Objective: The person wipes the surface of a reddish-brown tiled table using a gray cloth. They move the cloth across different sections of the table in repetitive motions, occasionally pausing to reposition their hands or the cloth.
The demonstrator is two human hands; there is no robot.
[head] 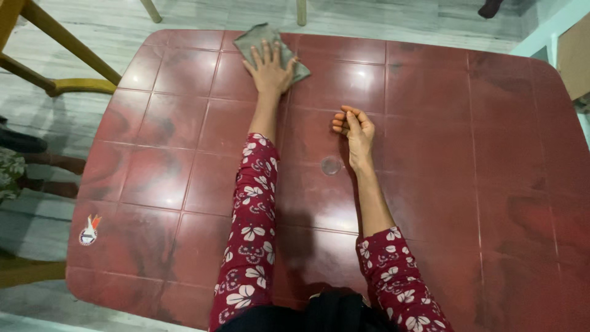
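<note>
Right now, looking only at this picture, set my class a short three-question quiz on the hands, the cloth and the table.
1. True or false: the left hand lies flat on the grey cloth.
2. How is the right hand posed? A) spread flat B) fingers loosely curled, holding nothing C) gripping the cloth
3. Fill in: the cloth lies near the table's ____ edge.

Key: 1 true; 2 B; 3 far.
</note>
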